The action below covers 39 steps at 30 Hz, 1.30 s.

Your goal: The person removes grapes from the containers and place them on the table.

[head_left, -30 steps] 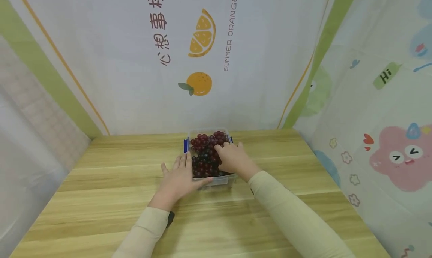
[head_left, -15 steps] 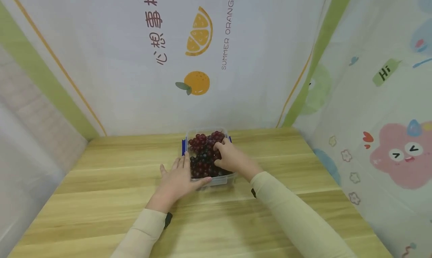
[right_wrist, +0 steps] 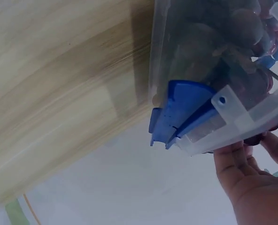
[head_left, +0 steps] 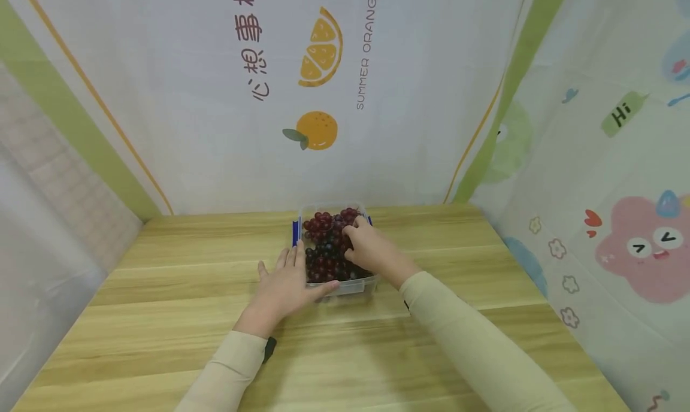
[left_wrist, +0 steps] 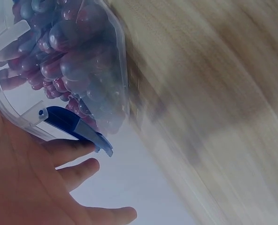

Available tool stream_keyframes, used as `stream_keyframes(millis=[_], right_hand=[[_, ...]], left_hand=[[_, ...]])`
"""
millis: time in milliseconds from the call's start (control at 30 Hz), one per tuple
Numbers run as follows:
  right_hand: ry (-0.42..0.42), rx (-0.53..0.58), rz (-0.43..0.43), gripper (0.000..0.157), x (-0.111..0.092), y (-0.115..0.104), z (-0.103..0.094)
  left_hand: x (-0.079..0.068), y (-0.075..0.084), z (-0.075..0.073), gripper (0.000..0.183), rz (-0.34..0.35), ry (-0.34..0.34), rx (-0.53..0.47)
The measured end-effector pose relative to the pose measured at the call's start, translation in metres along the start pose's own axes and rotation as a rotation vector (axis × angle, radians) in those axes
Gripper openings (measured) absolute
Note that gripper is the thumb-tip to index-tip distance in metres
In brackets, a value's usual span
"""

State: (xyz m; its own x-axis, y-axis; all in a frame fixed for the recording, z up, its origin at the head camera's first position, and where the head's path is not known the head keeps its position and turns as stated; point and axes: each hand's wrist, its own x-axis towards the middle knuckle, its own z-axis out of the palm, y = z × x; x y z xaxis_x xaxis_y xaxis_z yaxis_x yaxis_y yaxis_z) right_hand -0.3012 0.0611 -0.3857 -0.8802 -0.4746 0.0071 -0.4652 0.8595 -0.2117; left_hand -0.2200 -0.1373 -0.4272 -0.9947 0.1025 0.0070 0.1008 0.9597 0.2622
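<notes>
A clear plastic box (head_left: pixel 353 287) with blue clips stands at the back of the wooden table, filled with bunches of dark red and black grapes (head_left: pixel 323 267). My left hand (head_left: pixel 283 289) lies against the box's left side, fingers straight and spread, thumb along its front rim. In the left wrist view, one fingertip touches a blue clip (left_wrist: pixel 66 121) that hangs unfastened. My right hand (head_left: pixel 372 247) reaches over the right rim with bent fingers among the grapes. In the right wrist view, its thumb and fingers pinch at a dark grape (right_wrist: pixel 254 139); the rim partly hides the fingertips.
The wooden table (head_left: pixel 205 316) runs back to a white cloth (head_left: pixel 404 130) printed with oranges. Another printed cloth (head_left: pixel 582 160) hangs along the right side. A second blue clip (right_wrist: pixel 183 110) sticks out from the box's right side.
My right fingers have shifted slightly among the grapes and bent further. The left hand and the box stay in place; the head view has wobbled a little.
</notes>
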Motion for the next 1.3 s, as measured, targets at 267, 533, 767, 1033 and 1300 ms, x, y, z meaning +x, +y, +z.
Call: stream_keyframes(millis=[267,533,767,1033,1300], right_hand=[[-0.038,0.012,-0.003,0.045,0.002,-0.002,-0.006],[-0.010,0.065,-0.022,0.026,0.006,0.004,-0.011],[-0.003,0.078,-0.046,0.028,0.010,0.005,-0.017],[-0.008,0.013,-0.083,0.028,0.010,0.003,-0.028],[0.018,-0.013,-0.123,0.032,0.010,-0.003,-0.040]], left_hand=[[-0.002,0.000,0.000,0.133,0.010,-0.001,-0.017],[-0.001,0.002,0.002,0.131,0.000,-0.016,-0.032],[-0.001,0.001,-0.002,0.129,-0.001,-0.026,-0.034],[-0.003,0.000,-0.001,0.132,-0.009,-0.049,-0.021],[-0.001,-0.001,-0.002,0.128,-0.003,-0.036,-0.025]])
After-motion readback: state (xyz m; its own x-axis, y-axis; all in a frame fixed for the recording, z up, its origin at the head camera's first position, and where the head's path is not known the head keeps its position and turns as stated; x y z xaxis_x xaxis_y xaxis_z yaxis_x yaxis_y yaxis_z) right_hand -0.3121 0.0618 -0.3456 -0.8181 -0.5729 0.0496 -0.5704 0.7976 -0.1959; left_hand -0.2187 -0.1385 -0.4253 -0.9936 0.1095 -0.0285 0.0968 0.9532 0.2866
